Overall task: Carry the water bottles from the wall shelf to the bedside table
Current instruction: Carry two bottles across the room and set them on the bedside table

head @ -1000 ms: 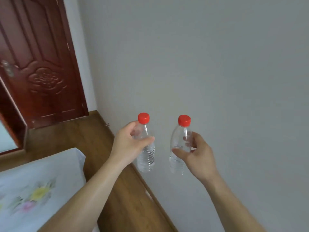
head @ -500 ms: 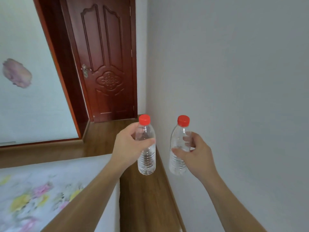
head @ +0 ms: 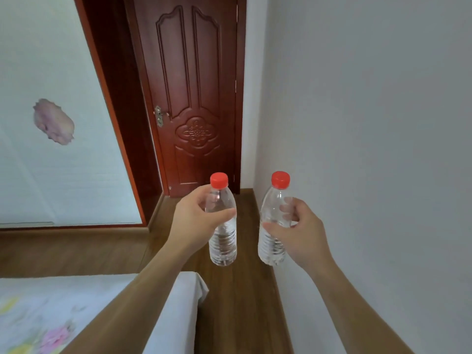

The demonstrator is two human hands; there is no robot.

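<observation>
Red-capped left bottle (head: 222,244) is upright, left hand (head: 194,221) fingers clamped round it; right hand (head: 304,236) fingers clamp the right bottle (head: 269,250); the 2 apart, above floor (head: 237,302) beside bed (head: 63,297).

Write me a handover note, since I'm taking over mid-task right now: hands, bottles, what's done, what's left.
The left hand grips the left bottle around its upper body, roughly upright.
The right hand grips the right bottle likewise, near the white wall.
Both bottles are capped, apart, in the air above the wooden floor.
Done: both bottles are off the shelf and in hand.
Left: find the bedside table, not in view, and set both down. The bed corner lies lower left; a closed door is ahead.
</observation>
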